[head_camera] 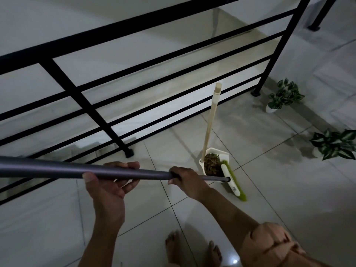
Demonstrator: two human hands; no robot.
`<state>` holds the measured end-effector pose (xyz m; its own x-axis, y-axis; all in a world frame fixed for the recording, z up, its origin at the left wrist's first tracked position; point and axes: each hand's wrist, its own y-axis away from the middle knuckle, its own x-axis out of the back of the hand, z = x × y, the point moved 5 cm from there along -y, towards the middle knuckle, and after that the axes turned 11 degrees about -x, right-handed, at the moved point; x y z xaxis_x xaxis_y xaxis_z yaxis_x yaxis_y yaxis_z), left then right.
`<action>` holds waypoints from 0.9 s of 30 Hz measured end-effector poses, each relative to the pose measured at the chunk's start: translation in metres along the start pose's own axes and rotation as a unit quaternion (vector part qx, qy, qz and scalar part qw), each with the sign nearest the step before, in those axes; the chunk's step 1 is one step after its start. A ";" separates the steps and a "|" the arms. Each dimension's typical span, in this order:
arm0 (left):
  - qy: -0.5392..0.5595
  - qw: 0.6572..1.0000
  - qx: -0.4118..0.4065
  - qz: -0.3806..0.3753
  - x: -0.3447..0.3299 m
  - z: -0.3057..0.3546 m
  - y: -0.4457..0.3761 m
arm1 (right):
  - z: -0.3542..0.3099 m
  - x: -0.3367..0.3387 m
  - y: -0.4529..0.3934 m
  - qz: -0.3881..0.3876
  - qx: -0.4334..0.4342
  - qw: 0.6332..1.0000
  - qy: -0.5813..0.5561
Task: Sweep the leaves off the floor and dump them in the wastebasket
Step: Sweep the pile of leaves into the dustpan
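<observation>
A broom with a grey handle [57, 169] runs from the left edge down to its white head with green bristles [234, 182] on the tiled floor. My left hand [113, 180] grips the handle from below at mid-shaft. My right hand [185, 180] grips it lower, close to the head. The bristles lie against the mouth of a white dustpan [224, 158] with an upright wooden handle [209, 128]. A pile of brown dried leaves [212, 163] fills the pan. No wastebasket is in view.
A black metal railing [119, 132] runs along the left and back, with a stairwell drop beyond it. Two small potted plants [283, 96] [335, 143] stand on the floor at the right. My bare feet [192, 249] are at the bottom.
</observation>
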<state>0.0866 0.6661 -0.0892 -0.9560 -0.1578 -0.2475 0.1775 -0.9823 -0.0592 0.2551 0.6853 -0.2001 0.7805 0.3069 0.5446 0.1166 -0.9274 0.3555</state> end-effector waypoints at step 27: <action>-0.015 0.998 0.036 -0.046 -0.104 -0.005 -0.004 | 0.044 0.079 0.022 0.054 -0.036 0.998 0.004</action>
<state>0.1863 0.6864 -0.0684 -0.9741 -0.0687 -0.2153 0.0727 -0.9973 -0.0104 0.3460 0.6798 -0.1828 0.7816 0.2071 0.5884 -0.0126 -0.9378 0.3468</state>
